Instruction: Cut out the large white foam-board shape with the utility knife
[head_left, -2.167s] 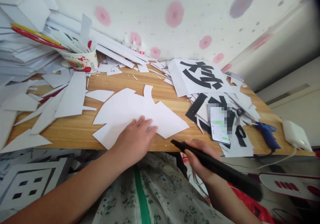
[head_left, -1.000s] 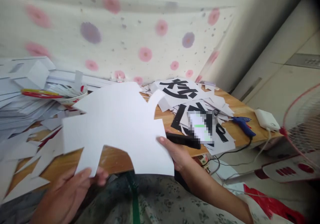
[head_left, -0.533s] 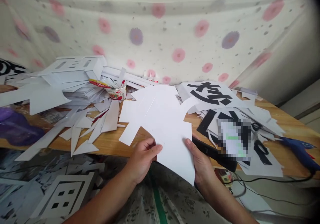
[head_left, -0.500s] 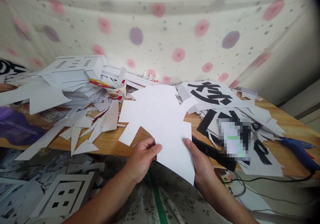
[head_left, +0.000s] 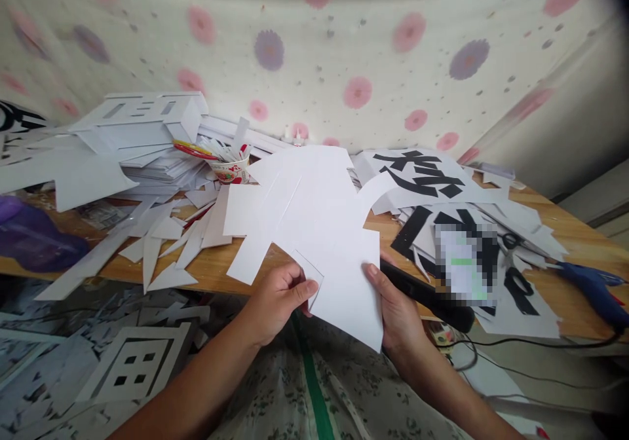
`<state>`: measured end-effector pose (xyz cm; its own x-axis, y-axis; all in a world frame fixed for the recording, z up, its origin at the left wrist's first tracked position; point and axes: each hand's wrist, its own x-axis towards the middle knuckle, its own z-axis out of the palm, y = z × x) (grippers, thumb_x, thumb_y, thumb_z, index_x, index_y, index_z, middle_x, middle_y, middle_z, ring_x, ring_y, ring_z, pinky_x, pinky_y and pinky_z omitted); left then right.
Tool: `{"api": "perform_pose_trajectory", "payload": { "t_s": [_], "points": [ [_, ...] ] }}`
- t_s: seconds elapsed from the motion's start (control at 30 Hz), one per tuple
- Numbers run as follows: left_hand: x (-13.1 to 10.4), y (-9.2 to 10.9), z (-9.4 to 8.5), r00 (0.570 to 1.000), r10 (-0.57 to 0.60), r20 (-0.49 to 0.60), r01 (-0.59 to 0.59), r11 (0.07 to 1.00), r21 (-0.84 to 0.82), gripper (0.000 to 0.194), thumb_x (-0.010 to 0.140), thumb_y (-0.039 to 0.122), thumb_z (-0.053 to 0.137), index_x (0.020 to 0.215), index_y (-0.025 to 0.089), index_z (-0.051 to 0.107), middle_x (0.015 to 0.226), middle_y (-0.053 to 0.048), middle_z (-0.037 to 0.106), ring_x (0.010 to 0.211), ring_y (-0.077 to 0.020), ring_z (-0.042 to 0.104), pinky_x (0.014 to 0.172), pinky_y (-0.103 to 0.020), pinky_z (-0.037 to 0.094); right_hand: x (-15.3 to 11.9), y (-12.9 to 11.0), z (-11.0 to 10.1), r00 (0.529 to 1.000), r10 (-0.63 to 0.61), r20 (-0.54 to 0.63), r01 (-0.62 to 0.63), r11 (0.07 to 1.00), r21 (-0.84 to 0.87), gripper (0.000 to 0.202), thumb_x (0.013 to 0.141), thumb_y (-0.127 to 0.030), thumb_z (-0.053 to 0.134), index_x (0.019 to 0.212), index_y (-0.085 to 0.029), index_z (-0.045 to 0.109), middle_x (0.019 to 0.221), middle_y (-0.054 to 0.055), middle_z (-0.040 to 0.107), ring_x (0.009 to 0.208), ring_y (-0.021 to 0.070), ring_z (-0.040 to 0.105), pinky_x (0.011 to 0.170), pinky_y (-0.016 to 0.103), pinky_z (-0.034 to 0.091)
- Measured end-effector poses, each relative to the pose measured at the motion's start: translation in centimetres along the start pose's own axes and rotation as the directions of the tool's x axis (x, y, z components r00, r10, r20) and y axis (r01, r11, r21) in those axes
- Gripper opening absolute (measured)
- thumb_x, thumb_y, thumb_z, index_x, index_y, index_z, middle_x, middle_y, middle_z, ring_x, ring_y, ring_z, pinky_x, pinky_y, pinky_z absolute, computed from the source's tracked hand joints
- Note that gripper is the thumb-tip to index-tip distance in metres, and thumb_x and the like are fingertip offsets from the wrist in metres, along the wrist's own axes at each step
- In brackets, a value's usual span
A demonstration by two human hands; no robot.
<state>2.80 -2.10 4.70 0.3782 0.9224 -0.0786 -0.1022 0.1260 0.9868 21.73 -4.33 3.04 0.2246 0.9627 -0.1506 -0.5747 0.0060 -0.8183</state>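
Note:
A large white board sheet (head_left: 324, 217) with a cut-out, irregular outline spans the table edge and reaches toward my lap. My left hand (head_left: 282, 299) pinches a small corner piece (head_left: 309, 273) between thumb and fingers; cut lines now separate that piece from the sheet. On the sheet's right edge lies the thumb of my right hand (head_left: 398, 302), its fingers hidden beneath. A long black handle-like object (head_left: 432, 296) sticks out to the right from behind this hand; its other end is hidden, so I cannot tell its kind.
White offcuts (head_left: 162, 234) lie left, near a paper cup (head_left: 230, 168) of sticks and a purple item (head_left: 37, 237). Rightward are black-lettered sheets (head_left: 422, 171), scissors (head_left: 511, 247) and a blue glue gun (head_left: 592, 289) with its cord. Scraps (head_left: 44, 374) fill the space below the table.
The corner piece in my left hand has come away along its cut lines, showing a dark gap. The whole view has shifted slightly; my right hand keeps its hold.

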Motion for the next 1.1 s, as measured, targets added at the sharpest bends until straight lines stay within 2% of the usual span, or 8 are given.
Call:
{"api": "perform_pose_trajectory", "payload": {
  "t_s": [0.1, 0.3, 0.47, 0.7, 0.77, 0.9, 1.1],
  "points": [
    [0.0, 0.0, -0.4, 0.999, 0.002, 0.035, -0.002, 1.000, 0.009, 0.039, 0.075, 0.053, 0.072, 0.074, 0.015, 0.060, 0.060, 0.002, 0.057, 0.052, -0.0111, 0.054, 0.050, -0.024, 0.044, -0.2, -0.2, 0.2, 0.999, 0.001, -0.045, 0.000, 1.000, 0.014, 0.045, 0.067, -0.034, 0.079, 0.108, -0.027, 0.061, 0.106, 0.002, 0.074, 0.115, 0.0292, 0.062, 0.096, 0.044, 0.051],
    [-0.4, 0.4, -1.2, 0.997, 0.019, 0.068, -0.022, 0.999, 0.048, 0.036, 0.078, 0.048, 0.072, 0.072, 0.015, 0.061, 0.059, 0.001, 0.058, 0.053, -0.0107, 0.054, 0.050, -0.022, 0.044, -0.7, -0.4, 0.8, 0.999, 0.010, -0.052, -0.008, 0.999, 0.046, 0.047, 0.065, -0.033, 0.082, 0.107, -0.029, 0.063, 0.098, 0.000, 0.076, 0.091, 0.0270, 0.069, 0.083, 0.042, 0.053],
    [-0.5, 0.1, -1.0, 0.998, 0.040, 0.056, -0.042, 0.999, 0.027, 0.033, 0.079, 0.047, 0.070, 0.075, 0.015, 0.060, 0.060, 0.003, 0.056, 0.051, -0.0094, 0.052, 0.047, -0.021, 0.043, -0.9, -0.3, 1.0, 0.996, 0.018, -0.085, -0.016, 0.999, 0.030, 0.048, 0.067, -0.034, 0.082, 0.110, -0.029, 0.062, 0.100, 0.000, 0.076, 0.093, 0.0260, 0.068, 0.083, 0.040, 0.053],
    [-0.8, 0.7, -1.2, 0.993, 0.054, 0.109, -0.057, 0.998, 0.024, 0.033, 0.079, 0.048, 0.070, 0.074, 0.016, 0.063, 0.060, 0.001, 0.059, 0.052, -0.0111, 0.053, 0.050, -0.023, 0.044, -1.3, -0.6, 1.3, 0.996, 0.021, -0.085, -0.020, 1.000, 0.021, 0.053, 0.065, -0.034, 0.082, 0.114, -0.027, 0.062, 0.101, 0.002, 0.076, 0.093, 0.0275, 0.069, 0.084, 0.042, 0.053],
    [-1.0, 1.2, -1.0, 0.991, 0.082, 0.107, -0.087, 0.995, 0.051, 0.030, 0.080, 0.045, 0.069, 0.076, 0.016, 0.065, 0.065, -0.001, 0.063, 0.058, -0.0127, 0.057, 0.057, -0.024, 0.047, -1.4, -0.6, 1.3, 0.996, 0.004, -0.092, -0.003, 1.000, 0.014, 0.053, 0.066, -0.033, 0.082, 0.115, -0.028, 0.063, 0.104, 0.002, 0.076, 0.094, 0.0269, 0.069, 0.084, 0.041, 0.054],
    [-1.2, 1.7, -0.9, 0.975, 0.197, 0.103, -0.209, 0.971, 0.115, 0.022, 0.083, 0.039, 0.068, 0.093, 0.019, 0.071, 0.090, -0.004, 0.072, 0.090, -0.0196, 0.065, 0.084, -0.031, 0.049, -1.4, -0.8, 1.3, 0.995, 0.047, -0.091, -0.047, 0.999, 0.006, 0.055, 0.067, -0.035, 0.081, 0.119, -0.031, 0.062, 0.106, 0.001, 0.076, 0.099, 0.0284, 0.068, 0.084, 0.041, 0.055],
    [-0.9, 1.1, -1.2, 0.953, 0.252, 0.169, -0.262, 0.964, 0.038, 0.021, 0.083, 0.036, 0.069, 0.096, 0.021, 0.075, 0.096, -0.006, 0.076, 0.093, -0.0222, 0.067, 0.090, -0.035, 0.048, -1.7, -1.2, 1.4, 0.985, 0.156, -0.067, -0.153, 0.987, 0.056, 0.065, 0.065, -0.035, 0.083, 0.124, -0.031, 0.059, 0.102, 0.001, 0.077, 0.093, 0.0298, 0.071, 0.078, 0.042, 0.056]
  ]
}}
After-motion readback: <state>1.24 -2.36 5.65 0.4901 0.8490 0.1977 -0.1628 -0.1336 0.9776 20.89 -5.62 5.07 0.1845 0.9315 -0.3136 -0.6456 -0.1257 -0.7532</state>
